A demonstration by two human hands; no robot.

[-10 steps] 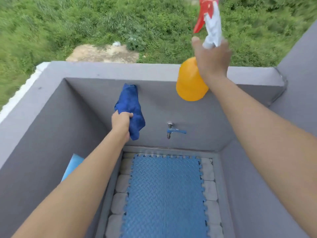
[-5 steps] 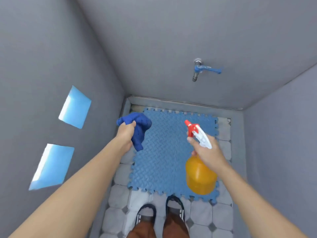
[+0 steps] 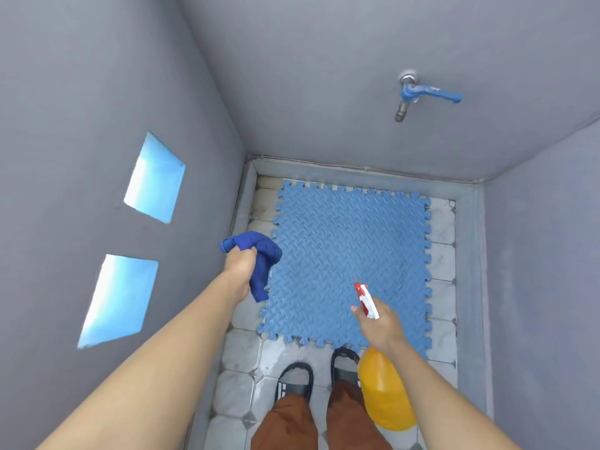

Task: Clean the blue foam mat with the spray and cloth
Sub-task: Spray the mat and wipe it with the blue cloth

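While our right hand [image 3: 381, 326] grips the spray bottle [image 3: 384, 394] and our left hand [image 3: 238, 264] bunches the cloth [image 3: 263, 254], we should mist the foam mat [image 3: 341, 248] evenly.

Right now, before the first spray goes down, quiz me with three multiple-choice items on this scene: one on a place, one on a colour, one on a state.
1. Where is the tap?
A. on the far wall
B. on the floor tiles
C. on the left wall

2. What colour is the spray bottle body?
A. green
B. orange
C. white

3. How is the cloth held?
A. spread flat on the mat
B. draped over the tap
C. bunched in the left hand

Answers: 1 A, it sticks out of the wall beyond the blue foam mat. 2 B, orange below the right hand. 3 C, it dangles from the fist.
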